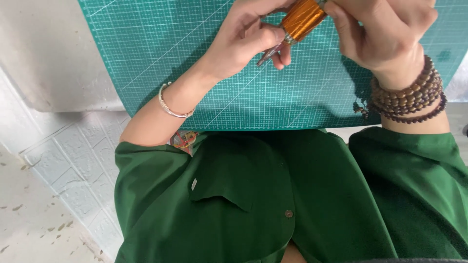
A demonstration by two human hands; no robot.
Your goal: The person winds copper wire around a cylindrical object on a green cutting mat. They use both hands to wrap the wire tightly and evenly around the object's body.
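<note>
An orange spool of thin wire [302, 19] is held over a green cutting mat [161, 53] near the top of the view. My right hand [385, 34] grips its upper end; brown bead bracelets wrap that wrist. My left hand [246, 41], with a silver bangle on the wrist, pinches a small metal tool [271, 52] just below the spool's lower end. The tool's tip points down-left. The top of the spool is cut off by the frame edge.
The mat lies on a pale table whose front edge runs just above my green shirt [273, 195]. A white textured wall panel [68, 160] and a speckled floor [29, 224] show at lower left.
</note>
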